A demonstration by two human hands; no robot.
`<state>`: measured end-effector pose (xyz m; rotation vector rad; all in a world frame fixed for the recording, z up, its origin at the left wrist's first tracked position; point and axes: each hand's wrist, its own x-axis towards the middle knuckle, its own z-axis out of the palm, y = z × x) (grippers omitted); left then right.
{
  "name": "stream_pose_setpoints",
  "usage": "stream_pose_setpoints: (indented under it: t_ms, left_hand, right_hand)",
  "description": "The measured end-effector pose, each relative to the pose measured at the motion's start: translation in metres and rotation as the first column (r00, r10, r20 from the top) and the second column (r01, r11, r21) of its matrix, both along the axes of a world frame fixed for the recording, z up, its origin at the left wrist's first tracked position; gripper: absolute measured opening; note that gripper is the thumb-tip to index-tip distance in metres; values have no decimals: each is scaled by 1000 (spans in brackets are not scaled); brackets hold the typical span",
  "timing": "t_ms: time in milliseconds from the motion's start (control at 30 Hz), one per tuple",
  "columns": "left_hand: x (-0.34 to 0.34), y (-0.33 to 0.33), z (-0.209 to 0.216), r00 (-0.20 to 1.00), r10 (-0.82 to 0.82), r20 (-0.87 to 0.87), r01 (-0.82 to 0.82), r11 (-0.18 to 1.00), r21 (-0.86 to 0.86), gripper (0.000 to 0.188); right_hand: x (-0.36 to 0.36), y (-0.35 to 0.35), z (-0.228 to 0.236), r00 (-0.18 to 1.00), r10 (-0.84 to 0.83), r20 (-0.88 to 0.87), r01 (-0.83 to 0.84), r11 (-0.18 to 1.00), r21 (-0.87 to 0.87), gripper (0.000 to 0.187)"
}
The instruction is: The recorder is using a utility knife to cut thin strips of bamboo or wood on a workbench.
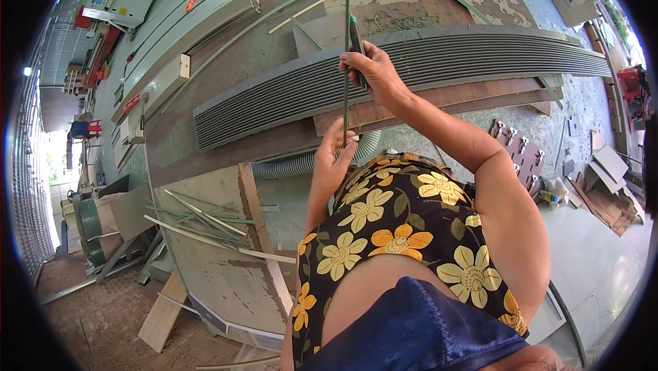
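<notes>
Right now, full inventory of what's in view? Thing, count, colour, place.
thin strip: one, dark green, upright between both hands
knife-like tool: one, dark green, in the right hand against the strip
fluted panels: a stack, grey, on the bench ahead
bench: one, brown, worn, across the middle
flexible hose: one, grey-green, below the bench edge
offcut strips: a loose pile, green and pale, on the board at left
board: one, beige, lower left
wood block: one, pale, on the bench at left
left hand: one, pinching the strip low
right hand: one, gripping the tool
</notes>
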<state>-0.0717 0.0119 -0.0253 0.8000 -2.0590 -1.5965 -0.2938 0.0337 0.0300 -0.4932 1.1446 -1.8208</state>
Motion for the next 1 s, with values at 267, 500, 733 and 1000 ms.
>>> stream_pose_setpoints:
  t_ms: [267,500,733,1000]
  left_hand:
    - [-5,12,0,999,-14,48,5,983,185,27]
    - [18,-6,-1,969,-8,248,-21,993,113,33]
    - [16,-1,10,978,53,203,-89,980,176,48]
    - [29,-6,7,976,83,200,-121,976,181,46]
  right_hand:
    - [-19,14,-52,984,-48,174,14,982,190,24]
    - [-53,46,-65,676,21,-736,268,924,273,57]
    - [-4,60,-31,233,369,-900,-71,929,363,60]
    - [-24,40,-41,-22,346,-938,-63,936,347,47]
